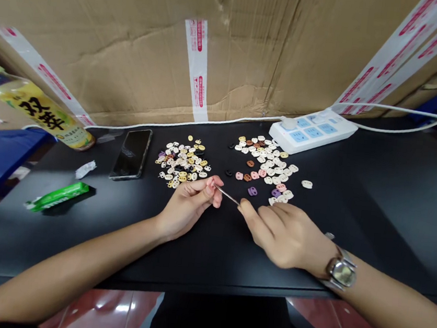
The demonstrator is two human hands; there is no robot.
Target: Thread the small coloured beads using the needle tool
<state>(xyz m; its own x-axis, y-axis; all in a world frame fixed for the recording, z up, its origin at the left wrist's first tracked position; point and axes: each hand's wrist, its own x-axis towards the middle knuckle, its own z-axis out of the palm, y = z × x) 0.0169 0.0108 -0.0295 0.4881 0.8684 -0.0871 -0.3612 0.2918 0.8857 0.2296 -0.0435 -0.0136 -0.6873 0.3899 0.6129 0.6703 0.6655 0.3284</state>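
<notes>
My left hand (190, 203) pinches a small pink piece at its fingertips, near the front of the black table (375, 203). My right hand (282, 232), with a wristwatch (342, 272) on the wrist, holds a thin metal pin (227, 195) whose tip meets the pink piece. Just beyond my left hand lies a pile of small cream and yellow pieces (182, 164). A second pile of white, pink, brown and purple pieces (269, 170) is spread beyond my right hand.
A phone (131, 154) lies face up left of the piles. A green wrapper (59, 196), a white scrap (85, 169) and a drink bottle (39, 109) are at the far left. A white power strip (313, 130) with cables sits at the back right, before a cardboard wall (137, 44).
</notes>
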